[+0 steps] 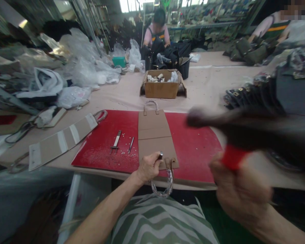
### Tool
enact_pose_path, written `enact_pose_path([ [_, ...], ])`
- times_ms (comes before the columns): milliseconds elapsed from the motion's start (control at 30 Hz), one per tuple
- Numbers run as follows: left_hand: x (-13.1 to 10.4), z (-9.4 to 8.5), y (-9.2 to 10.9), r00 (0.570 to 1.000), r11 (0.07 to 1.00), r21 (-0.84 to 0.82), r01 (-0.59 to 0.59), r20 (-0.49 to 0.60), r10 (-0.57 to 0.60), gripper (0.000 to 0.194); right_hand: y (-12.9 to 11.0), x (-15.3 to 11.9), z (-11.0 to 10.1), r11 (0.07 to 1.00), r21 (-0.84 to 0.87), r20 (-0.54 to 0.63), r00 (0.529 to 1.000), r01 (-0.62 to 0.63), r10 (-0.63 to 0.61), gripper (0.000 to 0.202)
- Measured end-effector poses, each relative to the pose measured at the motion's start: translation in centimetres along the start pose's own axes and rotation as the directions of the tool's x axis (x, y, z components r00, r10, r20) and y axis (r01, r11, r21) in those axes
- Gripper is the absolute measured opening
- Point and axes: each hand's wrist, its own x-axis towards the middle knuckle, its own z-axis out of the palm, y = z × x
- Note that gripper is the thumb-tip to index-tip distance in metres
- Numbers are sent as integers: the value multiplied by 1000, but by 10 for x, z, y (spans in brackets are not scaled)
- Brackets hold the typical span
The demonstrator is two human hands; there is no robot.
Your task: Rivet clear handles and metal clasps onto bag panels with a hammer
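**Hammer up, metal tool set near the panel's near end**

You appear to be at a striking step: your left hand [147, 167] is closed narrow around a short metal tool [161, 155], its bright top showing above your fingers, while your right hand [241, 193] grips a hammer [234, 127] by its red handle, raised and blurred. By my judgement, a blow from here calls for an upright tool, a firm left grip, fingertips below the tool's top and the hammer face square over it. Your fingers hide the tool's lower end, so I cannot tell exactly where it meets the panel.

The tan panel [155, 123] lies flat on the red board [195, 152], running away from you. Your left hand is at its near end, over the left side, just beside the attachment of the near wrapped handle [162, 194], which hangs past the board's edge towards you. The far wrapped handle [151, 102] lies beyond the other end. Your right hand is well apart from the panel, to its right.

Left of the panel, a pronged tool [116, 140] and a thin metal rod [131, 145] lie on the board, with small pale bits [133, 155] scattered around them.
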Motion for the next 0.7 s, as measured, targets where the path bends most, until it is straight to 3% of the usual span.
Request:
enact_pose_path([
  [67, 0, 0, 0, 1000, 1000, 14, -4, 0, 4, 16, 6, -7, 17, 995, -40, 126, 988, 96, -90, 24],
  [133, 0, -1, 1, 1000, 1000, 13, -11, 1, 11, 15, 8, -11, 27, 987, -61, 171, 976, 146, -133, 25],
  [267, 0, -3, 4, 1000, 1000, -12, -24, 3, 24, 12, 7, -9, 26, 992, -89, 86, 993, 89, -82, 27],
  [400, 1, -4, 7, 1000, 1000, 14, -13, 15, 13, 12, 13, -5, 22, 989, -137, 315, 949, 54, -9, 25],
  [467, 1, -5, 7, 1000, 1000, 17, -6, 21, 6, 10, 17, 1, 30, 995, -88, 346, 936, -42, 70, 27],
  [567, 1, -7, 5, 999, 1000, -9, 0, 34, 1, 9, 20, 15, 63, 977, -24, 374, 904, -211, 205, 28],
  [700, 1, -8, 4, 998, 997, -73, 21, 64, -16, 12, 24, 30, 120, 943, -112, 456, 827, -312, 328, 26],
])
